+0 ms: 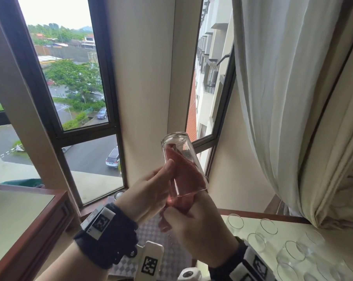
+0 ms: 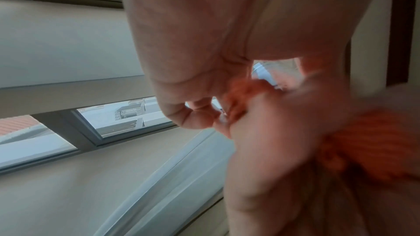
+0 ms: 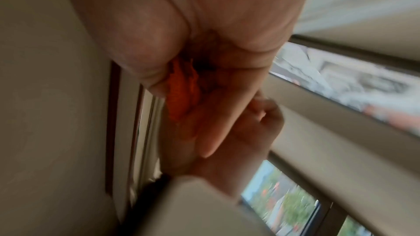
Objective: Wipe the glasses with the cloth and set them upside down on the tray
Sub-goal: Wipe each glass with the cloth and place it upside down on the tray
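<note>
In the head view my left hand (image 1: pixel 167 179) grips a clear glass (image 1: pixel 176 147) raised at chest height, tilted with its base up and its mouth toward me. A pink-red cloth (image 1: pixel 183 169) is stuffed inside it and spills out of the mouth. My right hand (image 1: pixel 183 207) pinches the cloth at the mouth, fingers curled round it. The left wrist view shows the left hand's fingers (image 2: pixel 193 114) on the glass (image 2: pixel 263 74) and the blurred cloth (image 2: pixel 375 141). In the right wrist view the cloth (image 3: pixel 181 100) is bunched in my palm. A checkered tray (image 1: pixel 171 258) lies below the hands.
Several clear glasses (image 1: pixel 262 227) stand on the white table top at the lower right. A white curtain (image 1: pixel 283 98) hangs over that table. A wooden-edged table (image 1: pixel 50 220) is on the left. Windows (image 1: pixel 70 78) fill the wall ahead.
</note>
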A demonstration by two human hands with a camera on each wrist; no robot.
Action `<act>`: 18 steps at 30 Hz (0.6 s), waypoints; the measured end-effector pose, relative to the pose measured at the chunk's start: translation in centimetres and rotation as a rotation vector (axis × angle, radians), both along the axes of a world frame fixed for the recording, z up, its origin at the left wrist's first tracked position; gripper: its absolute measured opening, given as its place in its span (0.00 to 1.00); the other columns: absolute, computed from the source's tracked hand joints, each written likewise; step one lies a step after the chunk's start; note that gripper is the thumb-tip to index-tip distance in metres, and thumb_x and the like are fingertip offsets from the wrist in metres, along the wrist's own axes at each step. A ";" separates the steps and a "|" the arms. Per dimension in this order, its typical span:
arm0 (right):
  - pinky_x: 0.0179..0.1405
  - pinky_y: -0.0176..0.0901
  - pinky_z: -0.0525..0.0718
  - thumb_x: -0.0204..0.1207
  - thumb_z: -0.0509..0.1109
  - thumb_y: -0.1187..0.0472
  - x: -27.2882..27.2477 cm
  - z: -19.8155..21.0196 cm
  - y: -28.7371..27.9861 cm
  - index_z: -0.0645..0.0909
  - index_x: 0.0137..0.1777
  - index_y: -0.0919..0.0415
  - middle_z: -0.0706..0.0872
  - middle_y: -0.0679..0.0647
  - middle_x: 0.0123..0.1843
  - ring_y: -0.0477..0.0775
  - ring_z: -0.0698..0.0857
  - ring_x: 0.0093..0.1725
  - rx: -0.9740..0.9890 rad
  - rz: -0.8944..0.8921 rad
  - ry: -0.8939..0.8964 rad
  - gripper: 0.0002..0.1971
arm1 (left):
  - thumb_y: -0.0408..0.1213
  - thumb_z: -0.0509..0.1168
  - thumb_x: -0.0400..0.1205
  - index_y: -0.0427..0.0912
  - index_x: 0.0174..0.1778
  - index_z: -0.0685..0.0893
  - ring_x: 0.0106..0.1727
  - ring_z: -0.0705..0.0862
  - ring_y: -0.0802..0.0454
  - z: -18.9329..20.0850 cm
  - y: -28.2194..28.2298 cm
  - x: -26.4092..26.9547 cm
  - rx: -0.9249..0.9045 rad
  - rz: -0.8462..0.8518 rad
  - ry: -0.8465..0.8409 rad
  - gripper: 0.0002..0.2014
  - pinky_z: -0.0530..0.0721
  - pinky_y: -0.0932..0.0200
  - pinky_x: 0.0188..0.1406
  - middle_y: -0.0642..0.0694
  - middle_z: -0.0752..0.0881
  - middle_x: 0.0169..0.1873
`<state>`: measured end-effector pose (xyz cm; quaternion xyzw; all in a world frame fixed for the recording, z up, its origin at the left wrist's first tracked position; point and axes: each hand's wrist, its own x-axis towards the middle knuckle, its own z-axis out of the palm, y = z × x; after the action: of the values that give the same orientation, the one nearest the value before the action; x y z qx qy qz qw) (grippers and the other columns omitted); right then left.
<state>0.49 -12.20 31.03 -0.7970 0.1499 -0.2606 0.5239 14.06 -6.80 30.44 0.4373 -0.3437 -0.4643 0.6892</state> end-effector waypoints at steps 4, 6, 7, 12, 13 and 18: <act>0.41 0.63 0.92 0.76 0.66 0.73 0.0 0.0 -0.3 0.85 0.42 0.59 0.90 0.63 0.35 0.58 0.91 0.35 0.094 -0.037 -0.050 0.10 | 0.65 0.75 0.76 0.26 0.71 0.83 0.64 0.86 0.26 0.6 -0.4 0.0 0.010 0.043 -0.030 0.44 0.79 0.29 0.73 0.14 0.81 0.67; 0.39 0.53 0.91 0.73 0.67 0.67 0.2 -1.1 -0.9 0.81 0.46 0.54 0.88 0.55 0.38 0.51 0.88 0.36 -0.290 -0.151 -0.057 0.07 | 0.66 0.75 0.76 0.31 0.68 0.87 0.74 0.82 0.21 0.9 -0.6 0.0 0.018 0.085 -0.032 0.41 0.66 0.22 0.85 0.17 0.81 0.70; 0.41 0.45 0.91 0.72 0.67 0.64 0.3 -1.4 -1.1 0.80 0.51 0.51 0.89 0.53 0.44 0.47 0.87 0.40 -0.476 -0.197 -0.052 0.10 | 0.66 0.74 0.76 0.34 0.67 0.89 0.78 0.79 0.23 1.0 -0.7 0.1 0.023 0.115 -0.026 0.38 0.64 0.23 0.87 0.21 0.83 0.71; 0.47 0.34 0.88 0.69 0.76 0.62 -0.1 -1.6 -1.4 0.80 0.70 0.57 0.84 0.52 0.72 0.48 0.89 0.52 -0.860 -0.319 0.040 0.27 | 0.64 0.71 0.79 0.39 0.62 0.92 0.76 0.81 0.25 0.9 -0.8 0.5 0.043 0.134 -0.123 0.31 0.62 0.20 0.86 0.29 0.89 0.66; 0.40 0.38 0.89 0.68 0.77 0.60 0.0 -1.8 -1.3 0.81 0.66 0.56 0.86 0.52 0.68 0.50 0.90 0.45 -0.896 -0.336 0.072 0.24 | 0.63 0.73 0.80 0.36 0.61 0.92 0.72 0.84 0.26 0.8 -0.8 0.5 0.046 0.140 -0.144 0.31 0.63 0.20 0.84 0.26 0.89 0.65; 0.26 0.41 0.88 0.73 0.73 0.50 0.0 -2.6 -1.1 0.83 0.51 0.50 0.90 0.50 0.40 0.50 0.86 0.28 -0.849 -0.412 0.309 0.09 | 0.64 0.75 0.75 0.32 0.56 0.91 0.51 0.81 0.38 0.2 -1.1 0.2 0.019 0.162 -0.311 0.34 0.77 0.35 0.58 0.17 0.85 0.56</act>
<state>0.51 -13.35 28.40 -0.9231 0.2608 -0.2757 0.0624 14.28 -7.92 30.66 0.5366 -0.4056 -0.3371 0.6588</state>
